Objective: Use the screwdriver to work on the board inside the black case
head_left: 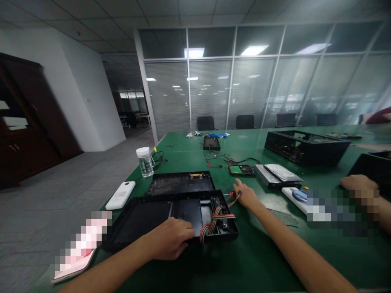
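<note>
A shallow black case [146,215] lies open on the green table in front of me. My left hand [171,239] is closed on its near edge, thumb below and fingers curled over the rim. Striped red, black and white wires [224,217] are bundled in the case's right end, and some run out over its right side. My right hand [245,196] pinches the loose end of these wires, where a small dark connector [234,194] shows at the fingers. Behind the case lies a flat black panel [180,183] with a brass-coloured part on it.
A white power bank or phone [120,195] and a clear bottle [144,162] stand left. Beyond my right hand are a circuit board [241,169], a silver drive [277,175] and a black computer chassis [305,148]. Another person's hand [360,185] is at the right.
</note>
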A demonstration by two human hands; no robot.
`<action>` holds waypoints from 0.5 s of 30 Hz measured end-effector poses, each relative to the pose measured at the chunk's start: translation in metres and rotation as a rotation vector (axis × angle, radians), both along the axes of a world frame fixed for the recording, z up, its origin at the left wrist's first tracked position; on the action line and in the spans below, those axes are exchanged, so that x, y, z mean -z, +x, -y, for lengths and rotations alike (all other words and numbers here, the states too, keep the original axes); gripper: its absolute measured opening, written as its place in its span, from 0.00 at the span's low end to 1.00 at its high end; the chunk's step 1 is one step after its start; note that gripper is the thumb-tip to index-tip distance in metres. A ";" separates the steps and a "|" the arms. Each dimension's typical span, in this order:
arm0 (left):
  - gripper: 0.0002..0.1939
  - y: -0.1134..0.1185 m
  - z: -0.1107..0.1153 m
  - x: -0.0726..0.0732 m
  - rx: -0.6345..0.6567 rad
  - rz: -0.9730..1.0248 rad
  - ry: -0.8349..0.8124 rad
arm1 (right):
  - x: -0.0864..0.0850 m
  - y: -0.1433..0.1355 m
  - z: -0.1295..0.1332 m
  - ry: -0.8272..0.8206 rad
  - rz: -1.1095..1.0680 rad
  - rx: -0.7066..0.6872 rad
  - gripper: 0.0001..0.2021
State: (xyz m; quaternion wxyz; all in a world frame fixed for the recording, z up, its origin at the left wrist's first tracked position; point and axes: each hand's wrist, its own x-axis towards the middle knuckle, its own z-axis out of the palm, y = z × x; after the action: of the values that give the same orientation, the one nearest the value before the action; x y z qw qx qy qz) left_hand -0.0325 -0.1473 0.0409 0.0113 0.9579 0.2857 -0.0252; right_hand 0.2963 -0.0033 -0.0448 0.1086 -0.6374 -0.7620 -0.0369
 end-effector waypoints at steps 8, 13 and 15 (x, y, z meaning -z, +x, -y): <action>0.08 -0.004 -0.040 0.018 -0.052 -0.046 -0.056 | -0.014 0.026 -0.007 -0.011 -0.090 0.163 0.15; 0.13 -0.003 -0.095 0.011 -0.065 0.029 -0.016 | -0.014 -0.027 0.010 0.072 -0.116 -0.022 0.13; 0.10 -0.001 -0.119 0.019 -0.102 0.039 0.182 | -0.011 -0.046 0.018 0.100 -0.068 -0.106 0.12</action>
State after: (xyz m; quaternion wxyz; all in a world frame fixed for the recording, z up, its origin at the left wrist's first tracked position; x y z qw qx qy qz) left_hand -0.0331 -0.0288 0.0222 -0.0690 0.9394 0.3351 0.0202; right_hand 0.2506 -0.0215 -0.0334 0.1678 -0.5907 -0.7878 -0.0473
